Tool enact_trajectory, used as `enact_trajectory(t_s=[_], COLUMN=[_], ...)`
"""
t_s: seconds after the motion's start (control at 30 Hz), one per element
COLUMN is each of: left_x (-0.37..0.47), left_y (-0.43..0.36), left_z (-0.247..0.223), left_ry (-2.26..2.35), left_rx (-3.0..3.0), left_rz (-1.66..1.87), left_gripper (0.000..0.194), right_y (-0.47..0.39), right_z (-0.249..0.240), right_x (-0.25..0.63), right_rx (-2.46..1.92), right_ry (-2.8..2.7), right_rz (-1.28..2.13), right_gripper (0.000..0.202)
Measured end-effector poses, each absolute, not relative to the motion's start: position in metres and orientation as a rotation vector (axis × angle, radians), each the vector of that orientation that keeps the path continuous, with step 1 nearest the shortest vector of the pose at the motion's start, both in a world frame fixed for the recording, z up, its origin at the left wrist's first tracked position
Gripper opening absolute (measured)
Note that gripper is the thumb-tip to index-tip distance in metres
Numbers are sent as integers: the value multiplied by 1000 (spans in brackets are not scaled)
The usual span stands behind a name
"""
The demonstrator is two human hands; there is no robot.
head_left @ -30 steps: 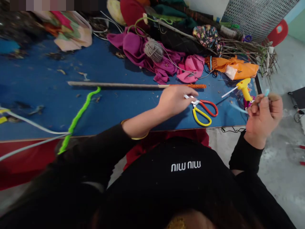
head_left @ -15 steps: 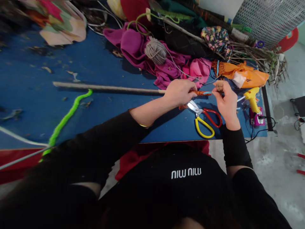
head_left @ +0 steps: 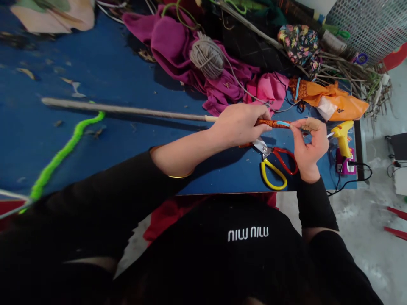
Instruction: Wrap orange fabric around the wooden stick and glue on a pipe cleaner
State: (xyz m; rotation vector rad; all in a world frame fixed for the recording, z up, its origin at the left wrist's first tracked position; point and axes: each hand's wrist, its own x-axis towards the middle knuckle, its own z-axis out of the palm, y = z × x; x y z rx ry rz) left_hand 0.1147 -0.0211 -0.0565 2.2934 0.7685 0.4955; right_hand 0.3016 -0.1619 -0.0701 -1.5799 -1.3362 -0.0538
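Observation:
A long wooden stick (head_left: 136,111) lies across my front, its right end wrapped in orange patterned cloth (head_left: 269,123). My left hand (head_left: 240,123) is closed around the stick near that wrapping. At the wrapped tip, a light blue strip (head_left: 283,123) lies along the cloth, and my right hand (head_left: 310,142) pinches its end between thumb and fingers. Scissors (head_left: 266,151) with one red and one yellow handle rest just below my hands. A yellow glue gun (head_left: 343,136) stands to the right of my right hand.
Purple cloth (head_left: 171,40), a grey yarn ball (head_left: 207,56), an orange cloth bundle (head_left: 345,101) and twigs (head_left: 343,70) line the back of the blue table (head_left: 114,148). A green fuzzy strip (head_left: 68,152) lies left. A cable trails over the right edge.
The view has shifted a little, so the stick reaches farther left. Both hands keep their grip, and the blue strip now lies closer against the orange wrapping.

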Motion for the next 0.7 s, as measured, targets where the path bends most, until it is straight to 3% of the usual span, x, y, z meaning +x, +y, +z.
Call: enact_trajectory(t_s=[0.7], left_x=[116], left_y=[-22], left_z=[-61], left_ry=[723], left_rx=[2280], left_rz=[549], left_gripper=[11], right_y=[-163], right_z=[-60], right_x=[299], right_rx=[-1696], right_ry=[-1511], right_rz=[-155], right_gripper=[19])
